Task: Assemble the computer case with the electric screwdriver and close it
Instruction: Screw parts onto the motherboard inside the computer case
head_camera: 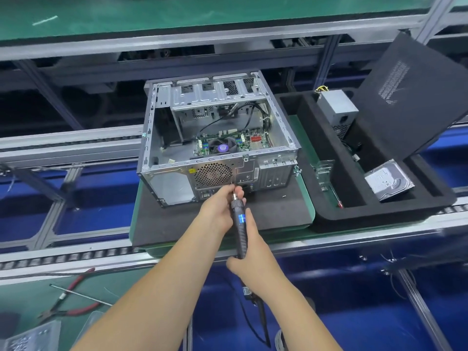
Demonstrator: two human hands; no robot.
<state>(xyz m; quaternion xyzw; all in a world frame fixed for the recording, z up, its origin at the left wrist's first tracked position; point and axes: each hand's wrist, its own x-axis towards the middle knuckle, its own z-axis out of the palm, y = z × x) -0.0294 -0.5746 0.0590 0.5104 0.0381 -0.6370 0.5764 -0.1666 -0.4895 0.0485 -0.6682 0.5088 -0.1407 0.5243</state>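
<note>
The computer case [217, 138] lies open on the black mat [177, 224], directly beyond our fingers. Our left hand [219, 205] pinches the tip of the electric screwdriver [239, 224] at the rear plate; our right hand [249, 249] grips its body. The side panel [415, 97] is still off, to the right, so closing remains.

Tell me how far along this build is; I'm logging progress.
Done: motherboard sits inside the case. In hand: both hands steady the screwdriver at the rear panel. Left: power supply, hard drive and side panel are outside.
</note>
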